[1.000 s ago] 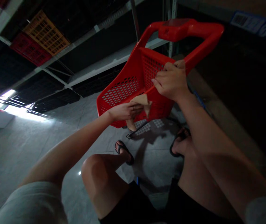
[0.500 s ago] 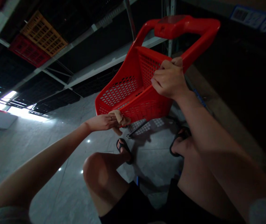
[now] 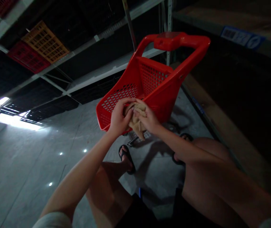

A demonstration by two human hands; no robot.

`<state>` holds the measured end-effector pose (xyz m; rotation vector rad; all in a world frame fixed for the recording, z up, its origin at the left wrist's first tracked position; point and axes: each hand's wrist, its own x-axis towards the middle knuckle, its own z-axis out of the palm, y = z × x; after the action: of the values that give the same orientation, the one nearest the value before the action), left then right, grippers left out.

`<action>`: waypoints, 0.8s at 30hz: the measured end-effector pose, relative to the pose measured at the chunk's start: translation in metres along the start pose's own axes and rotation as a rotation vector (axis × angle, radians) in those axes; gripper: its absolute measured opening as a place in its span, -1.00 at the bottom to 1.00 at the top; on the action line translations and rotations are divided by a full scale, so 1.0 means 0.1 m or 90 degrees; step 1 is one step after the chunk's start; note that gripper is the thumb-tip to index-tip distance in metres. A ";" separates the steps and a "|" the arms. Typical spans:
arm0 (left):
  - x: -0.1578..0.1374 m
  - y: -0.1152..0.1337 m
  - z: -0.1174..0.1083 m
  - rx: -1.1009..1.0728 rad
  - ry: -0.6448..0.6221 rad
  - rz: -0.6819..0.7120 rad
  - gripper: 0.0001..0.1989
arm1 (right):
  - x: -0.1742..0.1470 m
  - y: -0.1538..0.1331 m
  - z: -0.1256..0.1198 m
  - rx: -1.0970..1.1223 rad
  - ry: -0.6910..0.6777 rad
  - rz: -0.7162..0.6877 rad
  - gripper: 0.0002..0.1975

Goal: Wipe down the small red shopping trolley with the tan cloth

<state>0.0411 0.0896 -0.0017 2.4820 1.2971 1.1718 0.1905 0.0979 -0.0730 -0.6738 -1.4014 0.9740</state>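
Observation:
A crumpled tan cloth (image 3: 137, 122) is bunched between my two hands, its lower end hanging loose. My left hand (image 3: 119, 117) is closed on the cloth's left side. From the right, my right hand (image 3: 149, 118) grips it with bent fingers. Right behind the hands stands a red plastic shopping cart (image 3: 168, 91), tilted in view, with perforated basket walls and a looped handle at the top. The hands cover part of its near side wall, and whether they touch it I cannot tell.
Metal shelving (image 3: 87, 80) runs along the left and back, holding a yellow crate (image 3: 46, 41) and a red crate (image 3: 27, 57). On the right is a dark shelf with a blue-and-white label (image 3: 242, 37). My sandalled foot (image 3: 126, 158) rests on the grey concrete floor (image 3: 30, 164).
My right hand has let go of the cart's rim and come down to the cloth. The left hand has moved right with the cloth, away from the cart's side.

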 end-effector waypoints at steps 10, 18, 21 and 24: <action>-0.48 -0.76 -0.36 0.151 -0.383 -0.278 -0.62 | 0.33 0.32 -0.76 -0.367 0.454 -0.069 -0.52; -0.37 -0.58 -0.06 0.102 -0.287 -0.296 -0.68 | -0.42 0.78 0.17 -0.228 0.088 0.136 -0.76; -0.34 -0.53 0.02 0.087 -0.243 -0.303 -0.68 | -0.09 0.87 -0.18 -0.237 0.365 0.150 -0.77; -0.33 -0.49 0.08 0.027 -0.226 -0.304 -0.67 | 0.46 0.95 -0.89 -0.247 0.610 0.138 -0.75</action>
<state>0.0028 0.0984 -0.0464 2.0934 1.6758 0.5719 0.2586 0.1970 -0.1412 -1.3776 -0.6541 0.4032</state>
